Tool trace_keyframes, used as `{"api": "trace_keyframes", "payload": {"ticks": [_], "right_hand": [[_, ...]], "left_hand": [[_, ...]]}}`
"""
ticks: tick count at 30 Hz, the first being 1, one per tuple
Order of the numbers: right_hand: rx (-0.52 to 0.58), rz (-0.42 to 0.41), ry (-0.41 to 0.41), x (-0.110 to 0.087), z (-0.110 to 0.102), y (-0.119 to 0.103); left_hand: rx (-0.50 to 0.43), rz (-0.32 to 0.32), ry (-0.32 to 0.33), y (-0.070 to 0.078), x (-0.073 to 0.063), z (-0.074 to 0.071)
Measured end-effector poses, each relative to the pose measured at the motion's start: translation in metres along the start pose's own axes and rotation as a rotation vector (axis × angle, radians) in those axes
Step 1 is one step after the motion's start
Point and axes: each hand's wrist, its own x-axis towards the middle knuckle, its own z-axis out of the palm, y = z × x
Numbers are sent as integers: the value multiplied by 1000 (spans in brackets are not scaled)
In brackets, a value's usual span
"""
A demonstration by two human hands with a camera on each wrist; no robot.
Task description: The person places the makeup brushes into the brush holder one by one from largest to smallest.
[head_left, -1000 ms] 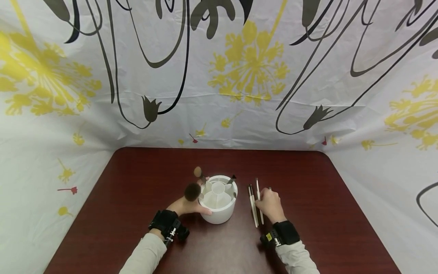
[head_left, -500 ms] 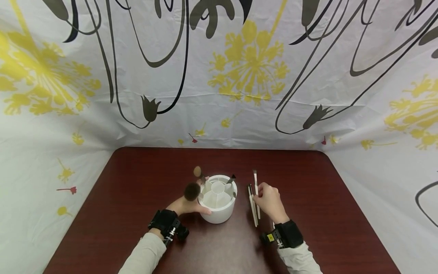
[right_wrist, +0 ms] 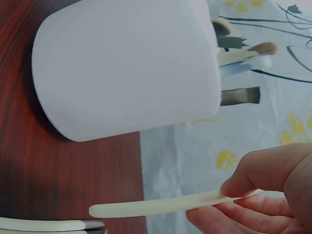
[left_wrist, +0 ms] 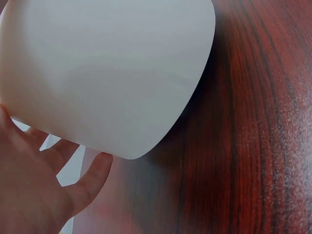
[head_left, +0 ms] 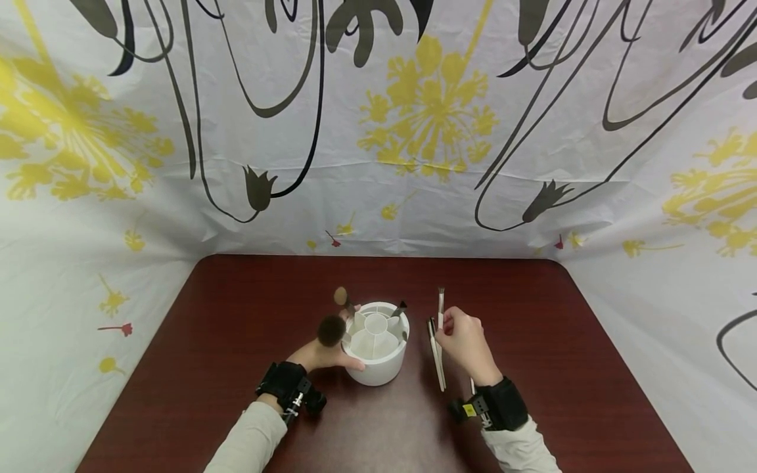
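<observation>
A white round brush holder (head_left: 376,376) with several compartments stands on the table, and its wall (left_wrist: 112,73) fills the left wrist view. My left hand (head_left: 322,355) grips its left side, thumb in front and fingers partly hidden behind. Makeup brushes stand in it, among them a large dark fluffy one (head_left: 332,330) and a flat-tipped one (right_wrist: 242,96). To the right, my right hand (head_left: 470,343) pinches a pale-handled makeup brush (right_wrist: 146,207) between thumb and fingers. In the right wrist view its handle end is raised above the table; its bristles point away from me in the head view.
Pale-handled brushes (head_left: 437,364) lie between the holder and my right hand. Part of another pale handle (head_left: 472,386) shows beside the right wrist. The dark red table (head_left: 254,282) ends at a patterned white cloth (head_left: 331,144) behind.
My right hand has taken hold of the brush and shifted it slightly left and away from me, lifting it. The left hand and the holder have stayed in place.
</observation>
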Motion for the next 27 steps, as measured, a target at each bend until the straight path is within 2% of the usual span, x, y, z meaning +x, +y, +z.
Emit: {"api": "trace_keyframes", "payload": {"ticks": [8, 12, 16, 20, 21, 23, 27], "right_hand": [[12, -68, 42, 1, -8, -11], [3, -104, 61, 1, -12, -18], [13, -135, 75, 1, -15, -25], [97, -212, 97, 2, -14, -26], [140, -250, 100, 7, -2, -6], [201, -316, 123, 13, 11, 14], [240, -363, 153, 15, 13, 14]], "left_hand": [[39, 54, 0, -8, 1, -1], [49, 31, -4, -10, 1, -1], [20, 16, -5, -6, 1, -1], [0, 5, -3, -1, 0, -1], [-1, 2, -2, -1, 0, -1], [-4, 1, 3, 0, -1, -1], [-20, -3, 7, 1, -1, -1]]}}
